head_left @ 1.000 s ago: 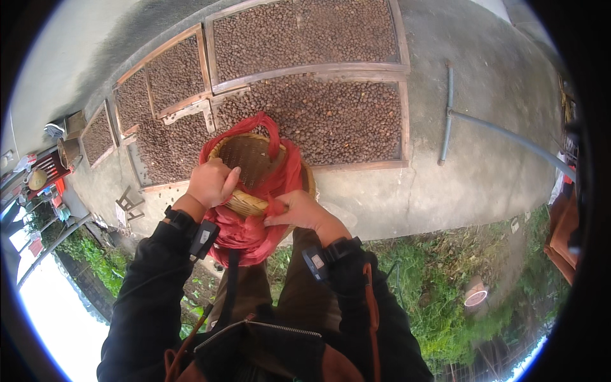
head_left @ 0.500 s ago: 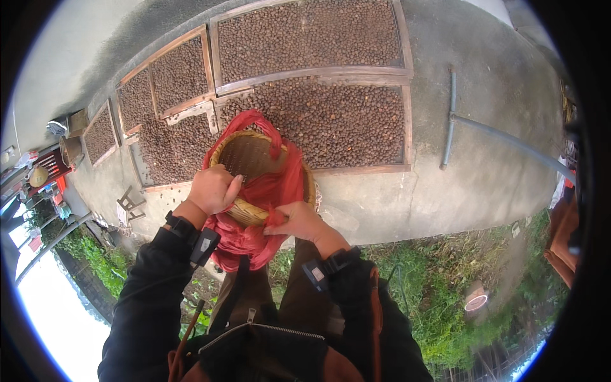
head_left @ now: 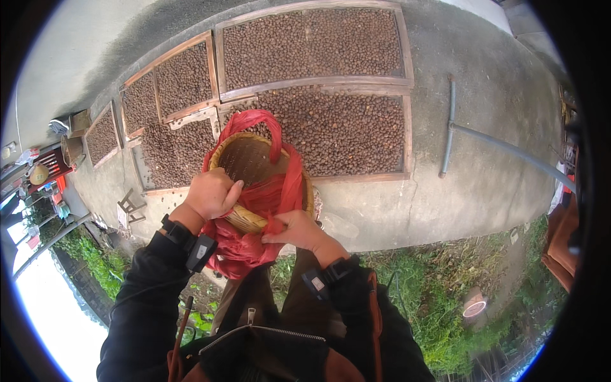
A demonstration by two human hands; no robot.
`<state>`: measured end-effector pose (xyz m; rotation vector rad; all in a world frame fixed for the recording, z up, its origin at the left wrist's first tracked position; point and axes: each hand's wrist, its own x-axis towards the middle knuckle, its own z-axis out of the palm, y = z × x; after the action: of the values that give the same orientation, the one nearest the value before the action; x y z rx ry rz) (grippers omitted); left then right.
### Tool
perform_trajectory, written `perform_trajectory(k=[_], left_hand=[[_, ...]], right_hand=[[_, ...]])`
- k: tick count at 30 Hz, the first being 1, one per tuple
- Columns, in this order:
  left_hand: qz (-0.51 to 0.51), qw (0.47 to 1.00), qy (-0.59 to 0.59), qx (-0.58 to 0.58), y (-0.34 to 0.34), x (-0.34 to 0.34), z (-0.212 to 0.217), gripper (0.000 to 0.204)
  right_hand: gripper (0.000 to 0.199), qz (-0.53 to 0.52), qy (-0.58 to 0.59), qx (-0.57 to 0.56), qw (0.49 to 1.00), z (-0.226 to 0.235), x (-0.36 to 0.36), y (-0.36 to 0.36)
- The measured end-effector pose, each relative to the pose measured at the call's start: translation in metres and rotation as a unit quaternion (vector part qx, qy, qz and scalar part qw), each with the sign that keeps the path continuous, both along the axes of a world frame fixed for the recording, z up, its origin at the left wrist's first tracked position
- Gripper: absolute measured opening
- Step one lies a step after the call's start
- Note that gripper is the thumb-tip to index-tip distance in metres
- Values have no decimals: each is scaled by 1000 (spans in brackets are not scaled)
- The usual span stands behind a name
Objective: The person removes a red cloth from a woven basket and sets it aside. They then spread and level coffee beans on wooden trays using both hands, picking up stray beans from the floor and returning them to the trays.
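A round woven bamboo basket is held up in front of me, its inside visible through the top opening. Red cloth drapes over its rim and through it, with a loop standing at the far side and a bunched part hanging below the near side. My left hand is closed on the basket's left rim, thumb outward. With thumb and fingers, my right hand pinches a piece of the red cloth by the near right rim. The fingertips under the rim are partly hidden.
Wooden-framed trays spread with small round brown nuts or fruits lie beyond the basket on concrete. A small wooden stool stands to the left. A grey pipe lies at right. Green plants grow along the near edge.
The view has shifted slightly, so the trays sit a little lower. Both hands keep their grips, and the red cloth around the basket has shifted slightly.
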<state>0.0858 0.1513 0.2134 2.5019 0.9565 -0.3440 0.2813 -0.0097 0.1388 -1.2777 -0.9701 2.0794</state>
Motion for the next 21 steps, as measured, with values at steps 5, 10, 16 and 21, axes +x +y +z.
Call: perform_trajectory(k=[5, 10, 16, 21], left_hand=[[-13, 999, -40, -19, -32, -52, 4, 33], [-2, 994, -106, -10, -87, -92, 61, 31], [5, 992, -126, 1, -156, -106, 114, 28], [34, 964, -234, -120, -210, -70, 125, 23]], right_hand=[[46, 121, -43, 84, 988, -2, -28, -32], [55, 274, -69, 223, 933, 27, -79, -60], [49, 197, -172, 369, 892, 49, -72, -115], [46, 207, -246, 355, 878, 60, -62, -107]])
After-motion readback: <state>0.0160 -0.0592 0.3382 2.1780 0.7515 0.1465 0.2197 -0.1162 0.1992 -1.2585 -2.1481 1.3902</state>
